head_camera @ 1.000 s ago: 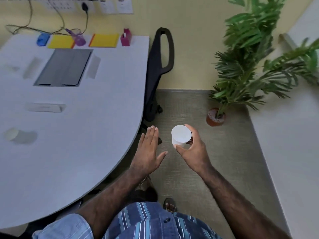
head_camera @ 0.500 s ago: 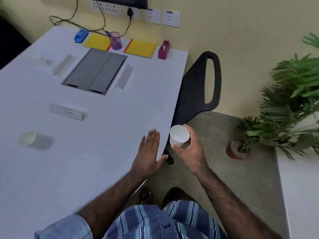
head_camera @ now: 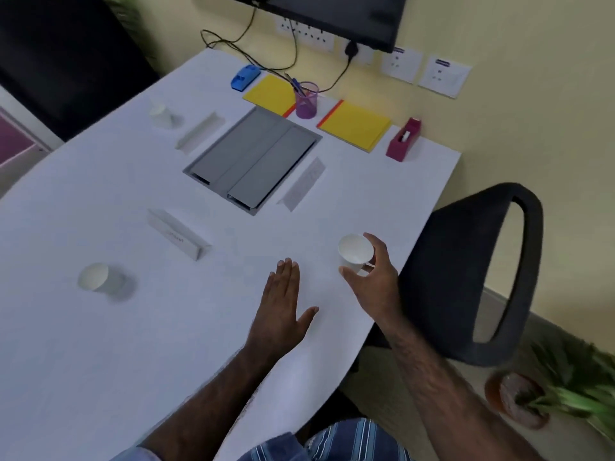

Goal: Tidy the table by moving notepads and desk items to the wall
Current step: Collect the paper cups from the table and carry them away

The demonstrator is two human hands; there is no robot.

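Cup (head_camera: 355, 252), white, upright, hand-held

The big white table (head_camera: 116, 344) has a grey hatch (head_camera: 253, 161) near its middle. At twelve o'clock, by the wall, sit two yellow notepads (head_camera: 354, 125), a purple pen cup (head_camera: 306, 100), a blue stapler (head_camera: 245, 77) and a pink tape holder (head_camera: 403, 138). At nine o'clock stands a paper cup (head_camera: 100, 277).

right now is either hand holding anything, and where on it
The right hand grips a paper cup round its side wall. The left hand holds nothing.
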